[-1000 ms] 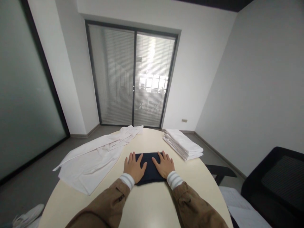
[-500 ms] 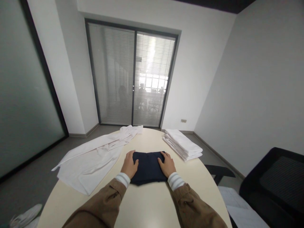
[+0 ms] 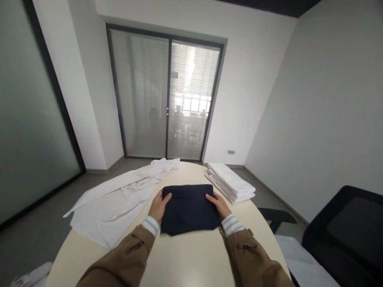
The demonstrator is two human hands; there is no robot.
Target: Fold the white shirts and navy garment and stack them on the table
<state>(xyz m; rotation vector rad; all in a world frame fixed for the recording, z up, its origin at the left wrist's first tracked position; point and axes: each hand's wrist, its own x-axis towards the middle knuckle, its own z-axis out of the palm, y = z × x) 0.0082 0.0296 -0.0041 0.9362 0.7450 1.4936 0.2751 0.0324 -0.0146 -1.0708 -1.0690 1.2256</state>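
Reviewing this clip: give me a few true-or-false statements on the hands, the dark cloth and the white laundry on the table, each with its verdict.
1. Both hands grip the folded dark cloth by its sides, the left hand on its left edge and the right hand on its right edge. True.
2. The stack of folded white cloths sits to the left of the dark cloth. False: it sits to the right, near the far edge of the table.
3. A loose white garment lies spread out on the left. True.
4. The dark cloth rests on top of the white stack. False: it is apart from the stack, between the hands.
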